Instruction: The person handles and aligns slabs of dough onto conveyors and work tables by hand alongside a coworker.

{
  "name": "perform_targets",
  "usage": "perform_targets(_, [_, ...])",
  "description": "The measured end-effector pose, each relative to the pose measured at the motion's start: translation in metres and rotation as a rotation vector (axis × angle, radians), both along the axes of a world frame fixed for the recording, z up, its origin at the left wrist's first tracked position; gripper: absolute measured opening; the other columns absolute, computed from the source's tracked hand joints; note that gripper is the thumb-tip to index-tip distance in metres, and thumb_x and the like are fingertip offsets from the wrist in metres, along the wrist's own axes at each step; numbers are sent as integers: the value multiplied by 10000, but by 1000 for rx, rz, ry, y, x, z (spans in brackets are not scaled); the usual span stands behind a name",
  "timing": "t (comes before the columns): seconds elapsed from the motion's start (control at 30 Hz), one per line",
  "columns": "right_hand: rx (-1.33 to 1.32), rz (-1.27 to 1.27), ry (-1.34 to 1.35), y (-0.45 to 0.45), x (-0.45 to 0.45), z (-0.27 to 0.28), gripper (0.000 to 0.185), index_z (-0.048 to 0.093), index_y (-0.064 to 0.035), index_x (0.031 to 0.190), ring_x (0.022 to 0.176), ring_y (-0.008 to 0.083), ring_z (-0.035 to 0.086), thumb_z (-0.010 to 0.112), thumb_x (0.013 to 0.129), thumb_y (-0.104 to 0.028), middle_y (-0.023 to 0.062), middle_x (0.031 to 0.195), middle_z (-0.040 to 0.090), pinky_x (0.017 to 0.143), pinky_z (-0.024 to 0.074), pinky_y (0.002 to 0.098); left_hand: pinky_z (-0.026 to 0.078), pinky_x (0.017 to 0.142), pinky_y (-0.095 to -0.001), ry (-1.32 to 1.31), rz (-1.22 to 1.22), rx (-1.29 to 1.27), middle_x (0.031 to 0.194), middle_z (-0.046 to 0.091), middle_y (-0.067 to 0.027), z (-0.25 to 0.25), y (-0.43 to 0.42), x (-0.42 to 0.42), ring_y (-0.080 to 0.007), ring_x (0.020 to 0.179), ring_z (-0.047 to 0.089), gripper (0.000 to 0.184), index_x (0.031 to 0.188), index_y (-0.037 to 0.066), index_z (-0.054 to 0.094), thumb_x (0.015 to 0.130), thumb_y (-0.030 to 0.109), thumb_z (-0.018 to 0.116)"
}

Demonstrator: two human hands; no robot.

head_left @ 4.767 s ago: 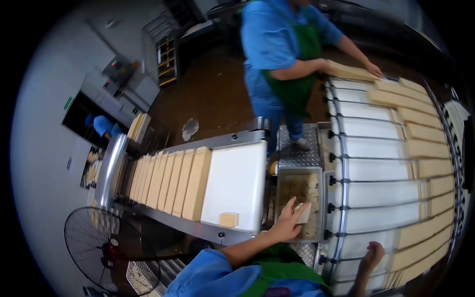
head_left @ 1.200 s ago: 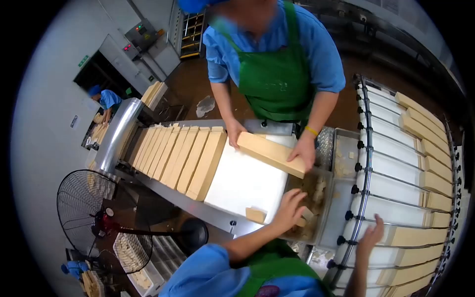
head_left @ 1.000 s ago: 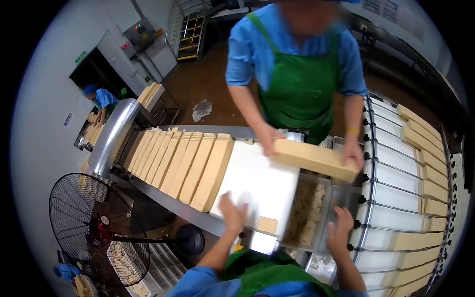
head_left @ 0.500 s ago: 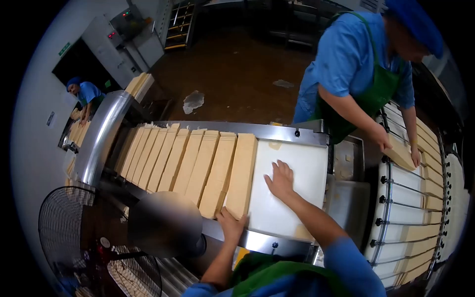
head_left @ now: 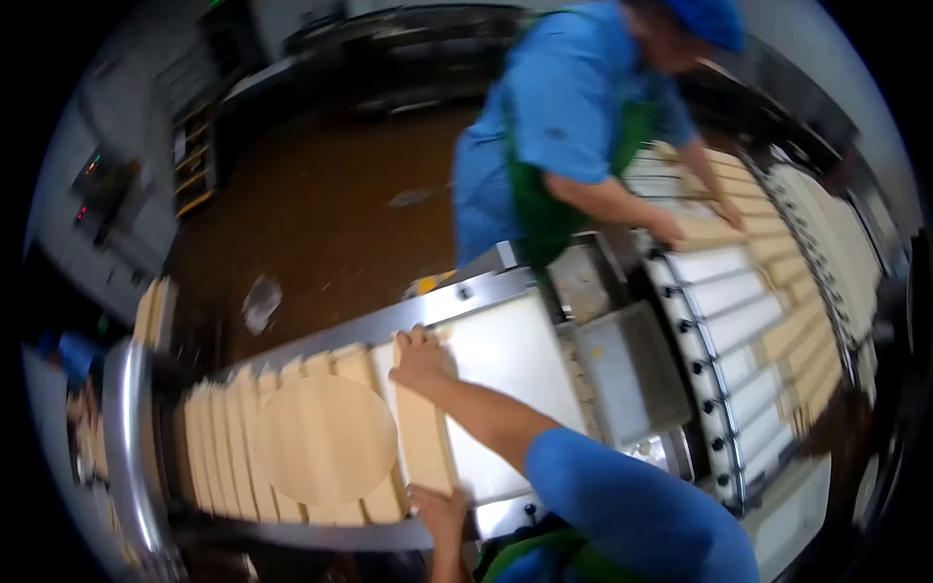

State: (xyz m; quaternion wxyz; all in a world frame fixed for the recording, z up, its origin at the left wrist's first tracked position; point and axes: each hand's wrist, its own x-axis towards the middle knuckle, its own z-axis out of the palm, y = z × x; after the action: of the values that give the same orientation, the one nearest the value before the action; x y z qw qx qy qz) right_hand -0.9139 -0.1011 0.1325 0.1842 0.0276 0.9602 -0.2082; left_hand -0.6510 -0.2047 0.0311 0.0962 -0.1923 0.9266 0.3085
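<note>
A long pale-yellow stack of dough-like sheets (head_left: 425,437) lies across the white belt (head_left: 505,360), slightly apart from the row to its left. My right hand (head_left: 423,360) grips its far end, fingers curled over the edge. At the near end, my left hand (head_left: 439,512) is closed around the corner, with its thumb side against the stack. More upright pale stacks (head_left: 228,447) stand side by side on the left half of the conveyor. Part of that row is obscured by a round blurred patch.
Metal rails (head_left: 389,316) edge the conveyor, and a curved steel cover (head_left: 131,437) spans its left end. A co-worker (head_left: 573,117) handles a pale sheet at a second conveyor (head_left: 724,301) with thin bars and several strips. Grey trays (head_left: 632,369) sit between the two conveyors.
My right hand has moved left from the bare belt onto the stack's far end. The gripped stack now stands apart from the row. My view has turned right.
</note>
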Motion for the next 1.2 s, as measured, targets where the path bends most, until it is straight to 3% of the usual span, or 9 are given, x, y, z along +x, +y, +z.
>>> perform_targets(0.13, [47,-342,-159,89,19,3,805,311,-109,1360,1197,424,407,692,720,-418,125,1471,173,883,429,594,413,895,-544,73,-145,165,1152,334,-328,26,30,-13,-484,1019,427,851,1278,-125,204,700,244,709])
perform_targets(0.3, [-76,-694,158,204,66,-16,883,283,-51,1360,1227,503,381,733,687,-403,178,1525,69,932,457,508,430,855,-544,225,-309,179,1109,344,-299,25,102,-26,-480,983,423,776,1234,-92,247,682,173,723])
perform_targets(0.43, [-319,-1060,352,308,131,-2,896,285,-1,1356,1232,480,405,729,655,-339,290,1454,206,1014,396,467,392,931,-496,377,-389,218,1211,274,-302,39,170,-40,-455,1041,389,736,1263,-60,311,682,131,721])
perform_targets(0.6, [-454,-1306,555,452,229,89,798,289,-5,1309,1034,481,542,690,711,-348,262,1281,349,865,482,512,307,1033,-474,591,-655,269,1367,151,-382,95,303,-46,-485,1218,312,780,1373,-41,281,725,60,705])
perform_targets(0.73, [-172,-1447,589,587,253,61,797,342,0,1297,1001,438,574,627,727,-477,230,1252,429,830,494,491,284,1047,-479,705,-837,447,1380,199,-340,134,409,-47,-458,1245,298,773,1378,-44,287,750,88,718])
perform_targets(0.83, [-5,-1419,367,671,270,53,699,483,0,1241,1096,415,532,547,775,-516,207,1220,519,933,419,515,297,1040,-469,765,-988,402,1391,263,-278,132,472,-57,-421,1234,351,774,1390,-41,286,763,90,722])
perform_targets(0.93, [264,-1166,143,755,284,25,613,600,-9,1157,1220,376,441,435,844,-509,176,1208,574,1033,282,517,427,964,-366,467,-1165,597,1363,311,-223,108,519,-70,-333,1206,437,808,1427,-8,246,767,8,713])
perform_targets(1.03, [231,-1231,195,814,285,17,614,621,-13,1162,1311,337,336,335,888,-482,158,1275,554,1068,174,498,389,1002,-408,283,-1231,584,1367,321,-259,121,558,-59,-402,1197,418,710,1393,-7,319,793,50,693])
perform_targets(1.2, [298,-1247,219,892,284,6,618,635,13,1112,1201,369,413,311,891,-464,179,1197,604,1014,226,497,319,1071,-412,148,-1266,765,1393,358,-288,73,616,-67,-421,1313,348,598,1390,-43,304,846,-19,552])
